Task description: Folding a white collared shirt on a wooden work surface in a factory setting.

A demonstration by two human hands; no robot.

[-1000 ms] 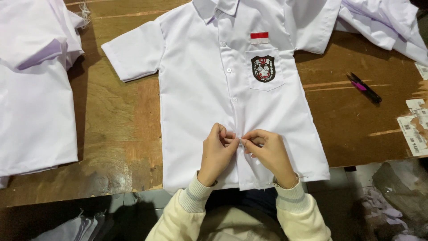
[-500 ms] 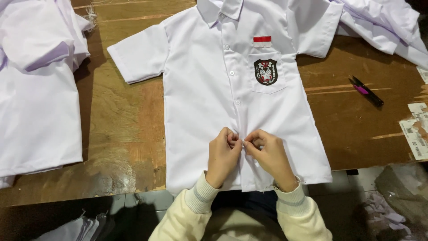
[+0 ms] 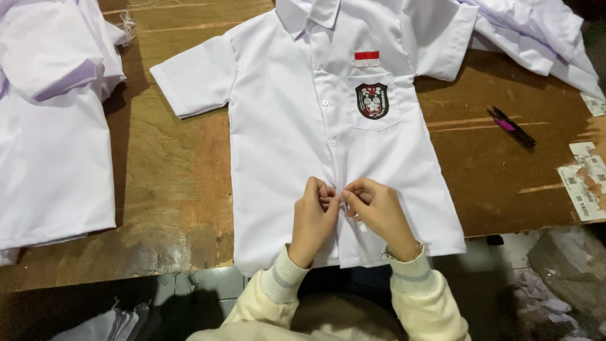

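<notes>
Shirt, white, short-sleeved, lies flat and face up on the wooden table, collar away from the person, hem hanging just over the near edge. Chest pocket carries a dark crest badge with a small red-and-white patch just above it. Placket buttoned from the collar down as far as can be seen; lower part is covered by the hands. Left hand and right hand meet at the placket low on the front, fingertips touching; each pinches the fabric edge between thumb and forefinger, other fingers curled in. Whether a button sits between the fingers cannot be told. Both wrists in cream knit cuffs. Left of the shirt, well apart: a pile of white garments with pale lilac folds. Upper right corner: more white cloth, touching the shirt's sleeve. Right of the shirt on bare wood: small black clippers with a pink part. Far right edge: paper labels lying flat.
</notes>
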